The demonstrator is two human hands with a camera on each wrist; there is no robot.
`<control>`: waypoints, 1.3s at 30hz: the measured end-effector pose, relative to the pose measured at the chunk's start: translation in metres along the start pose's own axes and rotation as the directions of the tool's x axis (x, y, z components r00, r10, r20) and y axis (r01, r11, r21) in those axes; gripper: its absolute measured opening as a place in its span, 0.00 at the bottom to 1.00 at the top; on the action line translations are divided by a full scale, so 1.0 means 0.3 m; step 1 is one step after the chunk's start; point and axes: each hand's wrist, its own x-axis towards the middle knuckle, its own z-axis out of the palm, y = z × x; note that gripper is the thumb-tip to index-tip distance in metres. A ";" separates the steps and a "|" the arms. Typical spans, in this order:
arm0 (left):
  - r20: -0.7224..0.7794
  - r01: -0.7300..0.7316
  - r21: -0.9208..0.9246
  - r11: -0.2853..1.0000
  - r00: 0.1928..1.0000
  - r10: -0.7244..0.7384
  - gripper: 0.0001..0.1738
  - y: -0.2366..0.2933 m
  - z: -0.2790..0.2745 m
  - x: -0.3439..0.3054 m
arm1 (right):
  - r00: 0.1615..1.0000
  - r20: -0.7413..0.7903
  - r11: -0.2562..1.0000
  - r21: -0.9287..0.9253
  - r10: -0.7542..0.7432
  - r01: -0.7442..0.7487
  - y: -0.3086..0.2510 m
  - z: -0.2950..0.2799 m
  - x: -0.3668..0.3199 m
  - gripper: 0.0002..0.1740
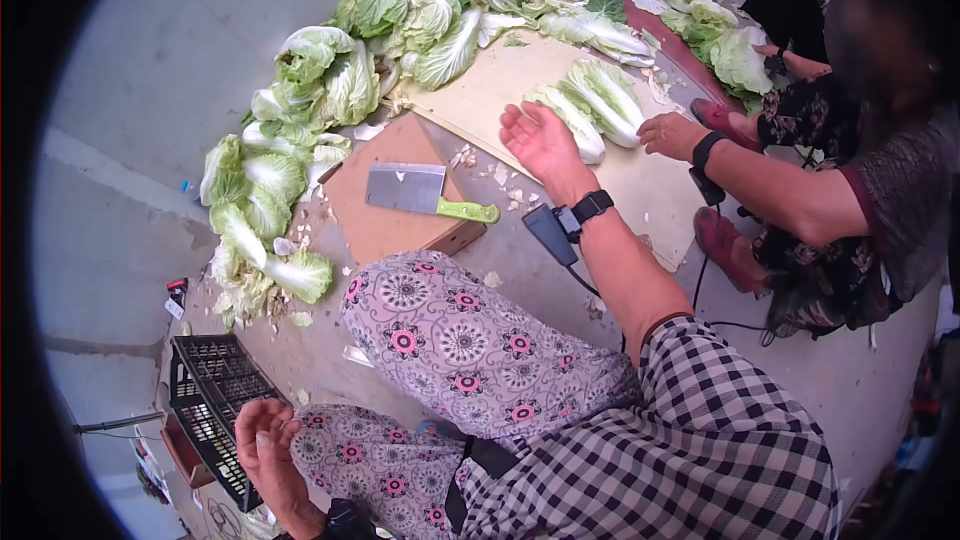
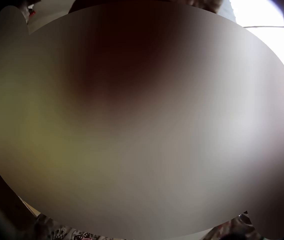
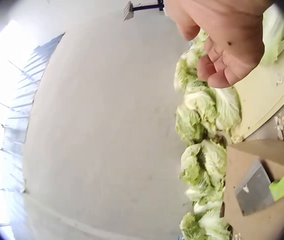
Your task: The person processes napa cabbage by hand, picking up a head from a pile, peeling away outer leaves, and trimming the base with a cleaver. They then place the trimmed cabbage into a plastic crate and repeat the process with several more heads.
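Note:
In the head view my right hand (image 1: 548, 145) is raised palm up at the near side of the yellow board (image 1: 480, 90), its fingers loosely bent and holding nothing. It overlaps one trimmed napa cabbage (image 1: 570, 125); a second cabbage (image 1: 605, 100) lies alongside. My left hand (image 1: 270, 455) hangs beside my knee with loosely curled, empty fingers. A cleaver (image 1: 405, 187) with a green handle lies flat on a cardboard box (image 1: 370, 230) in front of my knees. In the right wrist view the right hand (image 3: 227, 45) appears above the cabbages. The left wrist view is mostly blurred.
Whole cabbages and loose leaves (image 1: 270, 180) are heaped along the wall and behind the board. Another person's hand (image 1: 672, 135) reaches to the trimmed cabbages from the right. A black plastic crate (image 1: 225, 390) stands near my left hand. Scraps litter the floor (image 1: 500, 240).

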 end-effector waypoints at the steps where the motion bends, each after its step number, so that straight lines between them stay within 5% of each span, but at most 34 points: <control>1: -0.007 0.001 -0.003 1.000 1.000 -0.001 0.27 0.001 -0.015 -0.005 | 0.999 0.029 0.999 -0.021 0.036 -0.035 0.030 0.063 -0.037 0.11; 7: -0.153 -0.008 -0.093 0.996 0.988 -0.006 0.25 -0.032 -0.155 -0.095 | 0.926 0.285 0.966 -0.150 0.248 -0.212 0.186 0.393 -0.342 0.11; 8: -0.079 0.011 -0.105 0.994 0.997 -0.019 0.23 -0.067 -0.246 -0.123 | 0.906 0.322 0.958 -0.176 0.275 -0.228 0.215 0.428 -0.400 0.12; 12: -0.280 0.139 -0.142 0.980 0.944 -0.175 0.31 -0.029 -0.305 -0.284 | 0.764 0.440 0.877 -0.318 0.472 -0.359 0.342 0.483 -0.587 0.14; 15: -0.545 0.127 -0.238 0.963 0.803 -0.241 0.32 -0.063 -0.379 -0.424 | 0.679 0.424 0.791 -0.444 0.600 -0.422 0.442 0.485 -0.702 0.13; 20: -0.745 0.065 -0.308 0.949 0.604 -0.283 0.37 -0.199 -0.557 -0.702 | 0.533 0.411 0.664 -0.574 0.740 -0.480 0.601 0.480 -0.770 0.16; 21: -0.775 0.041 -0.331 0.943 0.558 -0.297 0.37 -0.276 -0.627 -0.785 | 0.534 0.415 0.665 -0.589 0.736 -0.459 0.629 0.473 -0.770 0.16; 22: -0.754 -0.082 -0.472 0.878 0.554 -0.353 0.23 -0.583 -0.955 -0.987 | 0.514 0.418 0.651 -0.611 0.749 -0.451 0.664 0.458 -0.770 0.16; 23: -0.776 0.040 -0.323 0.946 0.562 -0.288 0.28 -0.651 -0.954 -1.084 | 0.475 0.419 0.624 -0.628 0.774 -0.464 0.713 0.443 -0.775 0.16; 24: -0.823 0.078 -0.452 0.889 0.347 -0.449 0.31 -0.671 -0.949 -1.129 | 0.460 0.407 0.602 -0.662 0.789 -0.447 0.745 0.423 -0.771 0.16; 26: -0.853 0.238 -0.393 0.888 0.265 -0.449 0.30 -0.807 -0.953 -1.312 | 0.460 0.362 0.555 -0.727 0.811 -0.405 0.778 0.379 -0.773 0.14; 27: -0.879 0.344 -0.398 0.850 0.122 -0.461 0.28 -0.861 -0.960 -1.392 | 0.429 0.379 0.551 -0.726 0.820 -0.412 0.793 0.357 -0.768 0.16; 30: -0.882 0.461 -0.450 0.765 -0.095 -0.461 0.19 -1.002 -0.962 -1.577 | 0.310 0.469 0.560 -0.733 0.827 -0.385 0.811 0.327 -0.794 0.19; 31: -0.885 0.435 -0.453 0.778 -0.118 -0.450 0.19 -1.049 -0.952 -1.618 | 0.280 0.486 0.561 -0.735 0.828 -0.382 0.816 0.320 -0.798 0.20; 33: -0.976 0.693 -0.218 0.688 -0.142 -0.166 0.23 -1.202 -0.942 -1.762 | 0.284 0.458 0.536 -0.763 0.843 -0.362 0.810 0.314 -0.794 0.22; 34: -0.974 0.561 -0.217 0.799 -0.073 -0.214 0.23 -1.229 -0.906 -1.791 | 0.284 0.458 0.536 -0.772 0.842 -0.342 0.811 0.311 -0.796 0.22; 35: -0.959 0.503 -0.275 0.819 -0.209 -0.193 0.24 -1.277 -0.882 -1.798 | 0.279 0.458 0.532 -0.781 0.844 -0.327 0.815 0.309 -0.802 0.23; 36: -0.945 0.576 -0.318 0.753 -0.128 -0.301 0.25 -1.249 -0.826 -1.800 | 0.270 0.465 0.533 -0.792 0.843 -0.298 0.778 0.318 -0.783 0.22; 38: -0.970 0.827 -0.240 0.509 -0.186 -0.154 0.31 -1.257 -0.807 -1.765 | 0.242 0.465 0.520 -0.807 0.852 -0.280 0.778 0.330 -0.793 0.22; 39: -0.957 0.717 -0.285 0.636 -0.252 -0.145 0.36 -1.350 -0.820 -1.771 | 0.230 0.458 0.509 -0.812 0.859 -0.285 0.771 0.329 -0.782 0.22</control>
